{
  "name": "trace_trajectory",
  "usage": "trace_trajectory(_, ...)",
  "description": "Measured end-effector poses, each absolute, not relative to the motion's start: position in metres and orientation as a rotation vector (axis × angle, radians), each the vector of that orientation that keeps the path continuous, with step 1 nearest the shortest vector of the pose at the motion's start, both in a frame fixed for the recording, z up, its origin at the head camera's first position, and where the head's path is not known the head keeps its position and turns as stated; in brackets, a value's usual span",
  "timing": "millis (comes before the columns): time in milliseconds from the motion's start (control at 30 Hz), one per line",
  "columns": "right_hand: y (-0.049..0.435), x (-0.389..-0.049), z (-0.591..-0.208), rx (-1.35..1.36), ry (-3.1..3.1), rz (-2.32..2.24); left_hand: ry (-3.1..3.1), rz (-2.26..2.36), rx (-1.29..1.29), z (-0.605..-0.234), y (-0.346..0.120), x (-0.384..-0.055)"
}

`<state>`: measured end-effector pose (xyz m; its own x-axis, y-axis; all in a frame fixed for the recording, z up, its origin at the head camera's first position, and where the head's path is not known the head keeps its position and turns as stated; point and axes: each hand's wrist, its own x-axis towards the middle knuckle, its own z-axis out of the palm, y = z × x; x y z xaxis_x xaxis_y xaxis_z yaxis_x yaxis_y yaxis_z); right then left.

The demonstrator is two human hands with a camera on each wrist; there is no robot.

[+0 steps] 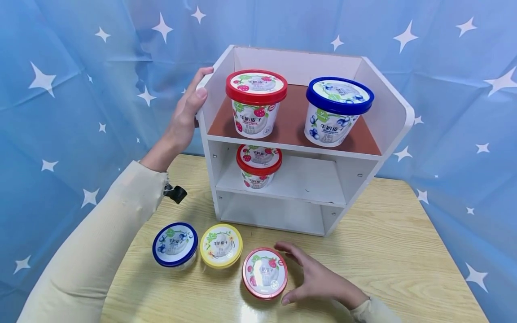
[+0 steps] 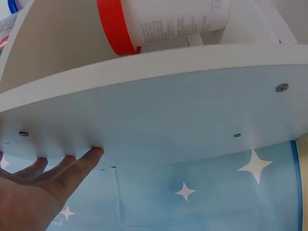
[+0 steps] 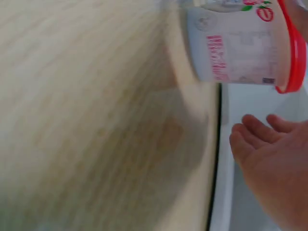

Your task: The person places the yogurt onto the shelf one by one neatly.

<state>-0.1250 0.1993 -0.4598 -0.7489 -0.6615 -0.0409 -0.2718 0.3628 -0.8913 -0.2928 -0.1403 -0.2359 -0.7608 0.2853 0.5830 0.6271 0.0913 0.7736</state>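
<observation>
**Left hand [image 1: 183,114] on a white, panel-sided shelf unit [image 1: 392,107]; right hand [image 1: 319,278] spread beside a round, red-lidded white tub [image 1: 264,273]**

The left hand rests against the outer face of the unit's side, near its upper front, with fingers extended and tips pressed to the smooth, flat board. Small round metal fittings [image 2: 282,88] stud that face.

The right hand curves wide at the right of the red-lidded tub, thumb and fingers well parted and pinching nothing. I see a gap between its fingers and the tub's wall; whether the thumb touches, I can't tell. The tub stands upright on a pale, wood-grained worktop [image 1: 404,224], in front of the unit. Its glossy disc of a lid carries printed strawberries, and its smooth white side bears small red lettering.

To the left of it stand a round, yellow-lidded tub [image 1: 221,246] and, just beyond, a round, blue-lidded tub [image 1: 175,245] with a blueberry print.

On the unit's flat, reddish-brown top board [image 1: 295,112], a strawberry-printed tub with a thick red rim [image 1: 256,103] sits apart from a blueberry-printed tub with a deep blue rim [image 1: 337,112]. Another strawberry tub [image 1: 259,166] occupies the white middle shelf, towards its left. Behind hangs creased blue cloth [image 1: 291,27] patterned with white four-pointed stars.
</observation>
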Motion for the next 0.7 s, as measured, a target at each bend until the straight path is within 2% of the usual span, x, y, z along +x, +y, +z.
trace_trajectory(700, 0.182, -0.128, -0.480, -0.741, 2.191, -1.386, -2.102, -1.694, -0.905, -0.237, -0.143, -0.295)
